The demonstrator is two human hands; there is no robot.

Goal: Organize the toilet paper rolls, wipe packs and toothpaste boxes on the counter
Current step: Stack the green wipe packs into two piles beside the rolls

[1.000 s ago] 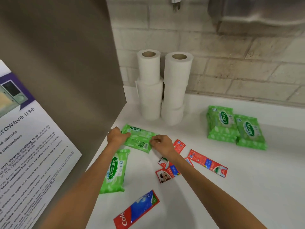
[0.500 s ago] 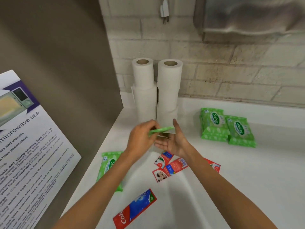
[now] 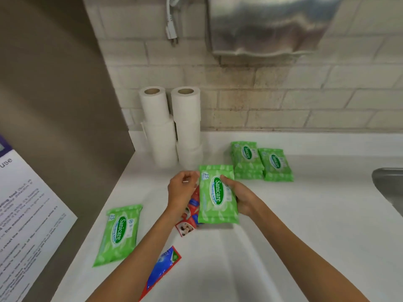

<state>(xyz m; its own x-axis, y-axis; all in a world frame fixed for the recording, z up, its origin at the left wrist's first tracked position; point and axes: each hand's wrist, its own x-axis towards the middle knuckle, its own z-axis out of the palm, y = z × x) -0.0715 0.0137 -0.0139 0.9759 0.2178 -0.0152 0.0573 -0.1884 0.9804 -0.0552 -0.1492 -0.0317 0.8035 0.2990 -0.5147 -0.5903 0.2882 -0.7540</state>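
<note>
Wipe-pack step, we reckon. Right grip (image 3: 242,197) wrapped round wipe pack (image 3: 217,197), thumb on top, pack up off counter (image 3: 305,214), over small toothpaste boxes (image 3: 187,227). Left grip (image 3: 183,188) curled at pack's corner; we can't tell if pinching.

Next: carry right, land square on 2 wipe stacks (image 3: 246,159).

Count: 1 held, 1 loose pack (image 3: 118,234) left, 2 roll stacks (image 3: 158,131), 1 big toothpaste box (image 3: 163,271); small ones half hidden.

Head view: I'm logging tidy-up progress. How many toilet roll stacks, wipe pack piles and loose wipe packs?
Toilet roll stacks: 2, left stack, right stack
Wipe pack piles: 2, left pile, right pile
Loose wipe packs: 2, held pack, counter pack
Total: 6
</note>
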